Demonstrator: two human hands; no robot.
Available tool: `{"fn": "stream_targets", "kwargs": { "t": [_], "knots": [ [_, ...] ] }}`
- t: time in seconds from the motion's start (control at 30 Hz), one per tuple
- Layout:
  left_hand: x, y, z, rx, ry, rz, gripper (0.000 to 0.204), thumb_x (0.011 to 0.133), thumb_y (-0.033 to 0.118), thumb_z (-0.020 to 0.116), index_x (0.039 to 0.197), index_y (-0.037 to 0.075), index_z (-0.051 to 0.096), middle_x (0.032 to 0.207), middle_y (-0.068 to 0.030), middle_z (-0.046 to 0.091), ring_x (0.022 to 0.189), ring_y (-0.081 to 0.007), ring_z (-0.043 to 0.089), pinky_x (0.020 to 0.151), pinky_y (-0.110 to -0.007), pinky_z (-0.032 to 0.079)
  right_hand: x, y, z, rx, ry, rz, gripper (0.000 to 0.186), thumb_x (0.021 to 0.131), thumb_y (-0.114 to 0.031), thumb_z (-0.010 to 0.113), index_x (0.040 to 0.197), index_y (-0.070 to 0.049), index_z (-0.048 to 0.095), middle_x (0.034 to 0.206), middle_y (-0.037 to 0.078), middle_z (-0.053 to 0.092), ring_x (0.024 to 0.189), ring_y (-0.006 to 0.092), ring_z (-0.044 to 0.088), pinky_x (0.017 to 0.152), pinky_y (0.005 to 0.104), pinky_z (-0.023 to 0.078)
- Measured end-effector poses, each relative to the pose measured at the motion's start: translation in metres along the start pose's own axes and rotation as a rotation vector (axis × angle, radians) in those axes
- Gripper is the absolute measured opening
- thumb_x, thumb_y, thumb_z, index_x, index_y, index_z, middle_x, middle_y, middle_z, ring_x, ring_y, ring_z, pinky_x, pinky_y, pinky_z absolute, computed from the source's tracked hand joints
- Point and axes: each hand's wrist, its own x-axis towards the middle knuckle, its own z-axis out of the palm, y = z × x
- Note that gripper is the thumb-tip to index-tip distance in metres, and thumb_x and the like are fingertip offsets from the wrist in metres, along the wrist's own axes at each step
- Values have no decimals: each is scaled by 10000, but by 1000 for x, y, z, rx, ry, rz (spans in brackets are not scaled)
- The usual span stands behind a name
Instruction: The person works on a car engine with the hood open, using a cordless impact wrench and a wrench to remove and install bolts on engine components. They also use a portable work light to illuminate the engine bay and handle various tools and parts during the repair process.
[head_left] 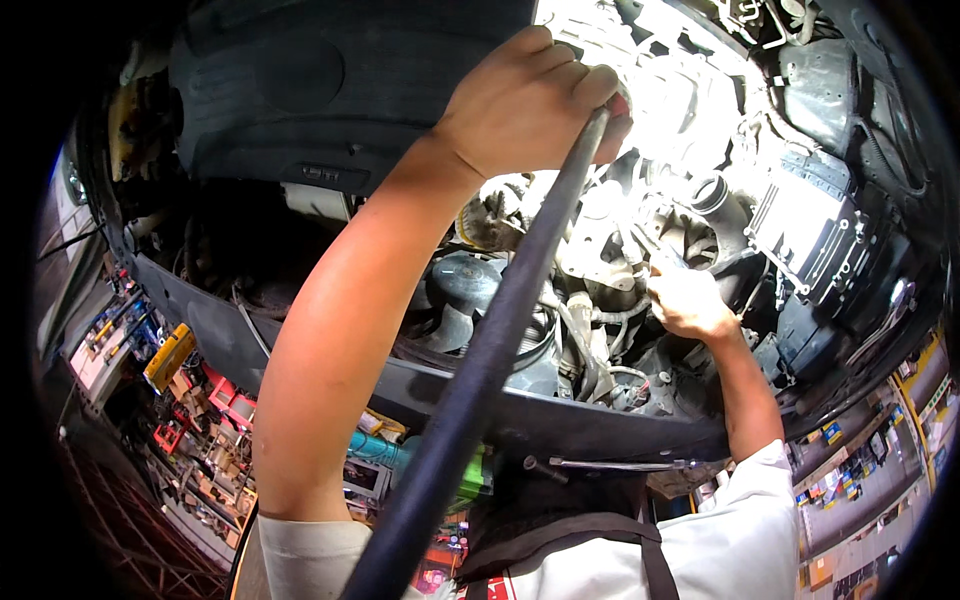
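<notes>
My left hand (pixel 540 105) is raised over the brightly lit engine bay, its fingers closed. Between its thumb and forefinger emerges the far end of a long black rod (pixel 490 350), which slants down toward me. A bit of red shows beside that grip. Lower and to the right, my right hand (pixel 693 302) reaches among hoses and brackets with its fingers curled. A slim grey metal piece (pixel 655 245) lies at its fingertips; whether it is a tool or an engine part I cannot tell. Glare hides much of the engine (pixel 670 110).
A large black cover (pixel 300 90) lies at the upper left. An open hose end (pixel 710 193) and a finned metal module (pixel 805 225) are on the right. Along the front edge lie a long chrome bar (pixel 620 463) and a short dark piece (pixel 545 468). Cluttered shelves flank the car.
</notes>
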Motion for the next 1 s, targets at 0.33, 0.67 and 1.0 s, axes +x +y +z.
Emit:
{"fn": "stream_targets", "kwargs": {
  "t": [0.33,0.67,1.0],
  "knots": [
    [14,4,-16,-12,-71,18,82,779,177,553,788,103,520,556,-29,451,521,-179,477,636,-287,366,22,-21,-21,258,67,-36,117,858,-173,560,887,-60,574,847,125,555,746,309,572,657,379,481],
    [13,1,-13,87,-298,8,233,835,219,598,962,24,601,746,-101,620,666,-243,604,692,-342,455,21,-35,-13,157,30,19,272,814,-70,463,1081,-47,509,930,155,580,758,282,603,626,382,515],
    [16,2,-7,63,-205,61,159,805,219,603,873,76,612,643,-46,589,583,-214,573,644,-330,445,17,-41,-18,184,157,3,205,811,-69,491,951,20,612,968,176,613,891,284,615,756,374,514]
  ]
}}
